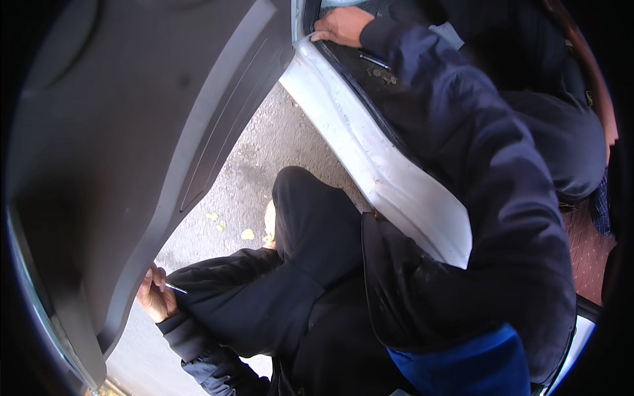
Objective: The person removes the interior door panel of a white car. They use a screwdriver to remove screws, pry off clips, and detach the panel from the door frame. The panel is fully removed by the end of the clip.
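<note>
My left hand (pixel 157 294) is closed on a thin metal tool (pixel 177 289) beside the lower edge of the open car door's grey inner panel (pixel 99 132). My right hand (pixel 340 25) reaches to the top of the silver door sill (pixel 383 178), fingers curled on the black rubber seal at the opening's edge; what exactly lies under the fingertips is unclear. A small metal tool (pixel 373 61) and several small round pieces (pixel 386 77) lie on the dark floor inside the car, below that hand.
A dark-trousered knee, apparently another person's (pixel 568 152), is inside the car at the right, above a reddish-brown mat (pixel 591 257). My bent legs (pixel 307 244) are over the pavement (pixel 251 138), where a few yellow leaves (pixel 247 233) lie between door and sill.
</note>
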The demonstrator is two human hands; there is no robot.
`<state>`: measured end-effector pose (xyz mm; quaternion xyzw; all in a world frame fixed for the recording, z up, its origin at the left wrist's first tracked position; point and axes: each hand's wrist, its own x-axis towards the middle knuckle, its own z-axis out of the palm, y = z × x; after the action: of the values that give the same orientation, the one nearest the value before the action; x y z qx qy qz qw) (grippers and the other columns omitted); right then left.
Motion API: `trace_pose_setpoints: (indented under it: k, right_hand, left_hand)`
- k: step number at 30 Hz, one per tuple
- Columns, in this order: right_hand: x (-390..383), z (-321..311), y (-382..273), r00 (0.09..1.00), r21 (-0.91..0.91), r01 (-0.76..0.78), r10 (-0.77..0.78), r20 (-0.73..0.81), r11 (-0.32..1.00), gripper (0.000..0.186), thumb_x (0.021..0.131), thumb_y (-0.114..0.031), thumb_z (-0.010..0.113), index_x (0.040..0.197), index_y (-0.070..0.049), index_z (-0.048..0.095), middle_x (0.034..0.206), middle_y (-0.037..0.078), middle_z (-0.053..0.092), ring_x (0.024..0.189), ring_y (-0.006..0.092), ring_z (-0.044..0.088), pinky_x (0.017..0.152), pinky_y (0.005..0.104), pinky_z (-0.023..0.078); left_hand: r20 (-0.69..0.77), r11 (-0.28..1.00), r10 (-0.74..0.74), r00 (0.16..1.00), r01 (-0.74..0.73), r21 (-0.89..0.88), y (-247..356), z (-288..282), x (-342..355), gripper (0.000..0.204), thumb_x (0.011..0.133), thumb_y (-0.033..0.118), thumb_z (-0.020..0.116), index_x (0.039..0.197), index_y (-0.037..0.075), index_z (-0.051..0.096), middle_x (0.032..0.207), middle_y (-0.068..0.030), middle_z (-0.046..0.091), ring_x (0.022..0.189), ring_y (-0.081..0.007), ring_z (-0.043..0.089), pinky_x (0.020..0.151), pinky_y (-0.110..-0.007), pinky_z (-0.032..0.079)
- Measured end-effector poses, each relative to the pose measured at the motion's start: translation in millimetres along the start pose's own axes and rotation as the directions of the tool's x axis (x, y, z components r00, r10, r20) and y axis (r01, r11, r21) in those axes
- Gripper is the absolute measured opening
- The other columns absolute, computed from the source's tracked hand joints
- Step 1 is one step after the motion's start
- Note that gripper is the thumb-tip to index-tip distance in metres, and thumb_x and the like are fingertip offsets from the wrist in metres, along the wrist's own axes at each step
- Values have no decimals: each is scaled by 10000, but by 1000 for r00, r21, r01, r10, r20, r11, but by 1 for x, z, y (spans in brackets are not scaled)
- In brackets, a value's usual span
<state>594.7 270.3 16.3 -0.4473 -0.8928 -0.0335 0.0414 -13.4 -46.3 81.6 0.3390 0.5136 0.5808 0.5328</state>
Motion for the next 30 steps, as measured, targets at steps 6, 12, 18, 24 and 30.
trace_pose_setpoints:
  k: [6, 12, 18, 24, 30]
  right_hand:
    - [-49, 9, -28, 675, 111, -444, 413, -611, 889, 569, 873, -497, 781, 1185, -28, 700, 1069, 169, 680, 1158, 355, 605, 999, 510, 463]
    - [-44, 21, -67, 412, 863, -112, 768, 491, -492, 552, 1061, -373, 594, 1287, 126, 522, 1062, 228, 678, 804, 271, 708, 632, 362, 594]
    - [29, 33, -44, 490, 902, -236, 758, 431, -360, 341, 1059, -146, 415, 1094, 153, 575, 902, 225, 718, 613, 268, 695, 559, 351, 597]
    - [36, 38, -32, 571, 928, -263, 732, 371, -265, 337, 999, -107, 429, 1009, 194, 581, 920, 275, 695, 683, 354, 741, 585, 387, 656]
    - [0, 32, -57, 550, 844, -9, 703, 451, -536, 369, 1069, -105, 431, 1146, 243, 527, 1073, 343, 657, 942, 385, 743, 879, 398, 660]
  left_hand:
    - [-22, 999, 10, 1000, -10, -37, -3, -5, 0, 173, 879, 35, 739, 1023, 21, 644, 892, -73, 609, 641, -118, 484, 489, -216, 343]
    - [-54, 998, 11, 998, -14, -56, -3, -4, 2, 170, 884, 27, 735, 1030, 18, 649, 891, -73, 610, 633, -117, 477, 489, -218, 341]
    - [-36, 999, -14, 999, 12, -49, -2, -5, 0, 170, 885, 24, 734, 1031, 8, 650, 874, -69, 603, 613, -117, 466, 489, -218, 350]
    - [-1, 1000, -7, 1000, 7, -20, -2, -10, 0, 146, 897, 30, 725, 1019, 10, 648, 857, -65, 590, 614, -115, 458, 492, -212, 359]
    - [-9, 998, 20, 1000, -20, -55, -3, -3, 0, 134, 903, 36, 724, 1010, 13, 648, 859, -61, 585, 647, -111, 465, 492, -207, 350]
